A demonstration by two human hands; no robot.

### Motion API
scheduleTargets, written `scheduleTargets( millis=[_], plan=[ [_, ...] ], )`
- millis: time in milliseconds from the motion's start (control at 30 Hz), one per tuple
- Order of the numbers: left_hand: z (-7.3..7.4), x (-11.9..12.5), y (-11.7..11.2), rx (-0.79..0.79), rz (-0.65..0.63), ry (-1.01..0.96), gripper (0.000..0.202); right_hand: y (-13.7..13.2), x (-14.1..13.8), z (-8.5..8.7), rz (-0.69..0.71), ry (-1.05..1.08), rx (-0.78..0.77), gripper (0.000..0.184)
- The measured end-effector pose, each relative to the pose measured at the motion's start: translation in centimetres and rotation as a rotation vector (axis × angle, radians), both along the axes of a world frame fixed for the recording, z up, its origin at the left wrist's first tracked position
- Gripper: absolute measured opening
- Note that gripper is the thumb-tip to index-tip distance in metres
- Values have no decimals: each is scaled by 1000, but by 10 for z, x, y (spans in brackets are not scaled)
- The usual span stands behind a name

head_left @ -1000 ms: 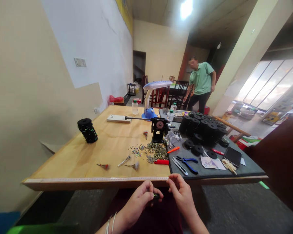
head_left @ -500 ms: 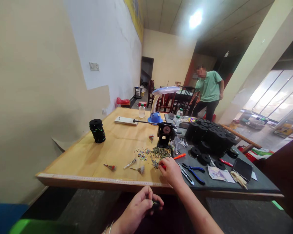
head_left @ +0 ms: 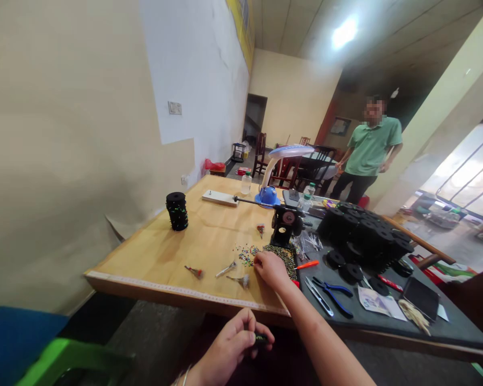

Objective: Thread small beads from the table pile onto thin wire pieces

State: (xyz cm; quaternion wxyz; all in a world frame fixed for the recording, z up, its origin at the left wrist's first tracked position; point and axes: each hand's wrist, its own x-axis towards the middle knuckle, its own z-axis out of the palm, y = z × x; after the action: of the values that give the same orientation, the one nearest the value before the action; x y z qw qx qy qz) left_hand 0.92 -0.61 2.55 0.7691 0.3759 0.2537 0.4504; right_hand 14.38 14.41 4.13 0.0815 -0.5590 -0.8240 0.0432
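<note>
My left hand (head_left: 235,343) is in front of the table edge, thumb and fingers closed round a small dark piece with yellow-green flecks (head_left: 261,339), partly hidden by the fingers. My right hand (head_left: 272,269) reaches over the tabletop, fingers bent down at the small colourful beads (head_left: 245,256); its fingertips are largely covered, and whatever they pinch cannot be made out. Beside it lies a heap of small dark-and-brass metal pieces (head_left: 284,256). Small bundles of thin pieces with coloured ends (head_left: 195,272) lie left of the hand. A black hand-crank winder (head_left: 285,222) stands behind.
On the dark mat are scissors-like snips (head_left: 320,297), blue-handled pliers (head_left: 338,295), an orange tool (head_left: 307,265) and many black foam spools (head_left: 346,230). Another spool stack (head_left: 177,212) stands left. A desk lamp (head_left: 268,195) is behind; a person in green (head_left: 372,145) stands beyond.
My right hand has shifted left from the metal pieces toward the coloured beads. My left hand keeps its hold. The view has turned left, and the person behind now stands more upright.
</note>
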Motion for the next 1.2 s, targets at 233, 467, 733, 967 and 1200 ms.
scheduleTargets(
  millis=[233,467,733,967,1200],
  plan=[
    [-1,-1,0,7,8,-13,15,16,-5,3,36,-60,-46,15],
    [-3,-2,0,-6,16,-9,13,35,-10,8,90,-108,-216,23],
    [-3,-2,0,-12,9,-22,12,43,-7,12,137,-17,-300,25],
    [-6,-8,2,-55,76,-30,11,26,8,8,70,329,-183,6],
    [-6,-11,0,-10,151,12,9,-69,35,14,32,738,-162,9]
  ],
)
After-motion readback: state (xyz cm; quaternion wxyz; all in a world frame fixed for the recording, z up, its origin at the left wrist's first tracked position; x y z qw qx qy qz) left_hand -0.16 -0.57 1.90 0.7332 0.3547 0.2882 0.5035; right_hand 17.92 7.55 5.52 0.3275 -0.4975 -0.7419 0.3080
